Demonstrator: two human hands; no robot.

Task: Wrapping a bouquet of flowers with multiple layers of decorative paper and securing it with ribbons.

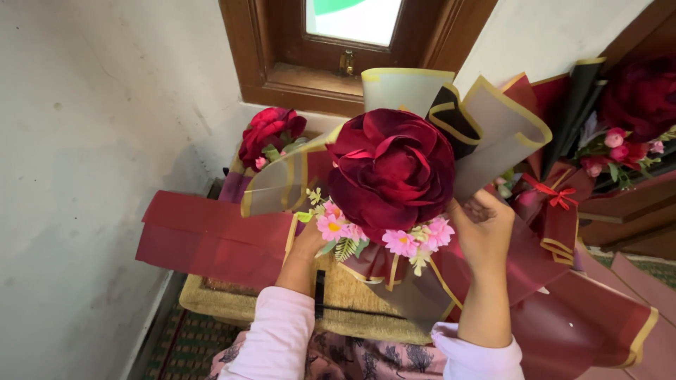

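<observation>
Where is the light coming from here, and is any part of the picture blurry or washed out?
Head view: daylight enters by the window, whose pane is washed out; the big red flower is sharp and evenly lit; soft shadow falls on the wall at lower left; the right hand looks slightly soft.

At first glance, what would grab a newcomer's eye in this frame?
The big dark-red fabric rose at centre, ringed below by small pink flowers and backed by grey, gold-edged wrapping sheets. The left hand and right hand grip the bouquet from either side. A second red rose sits behind at left, under a brown wooden window frame.
</observation>
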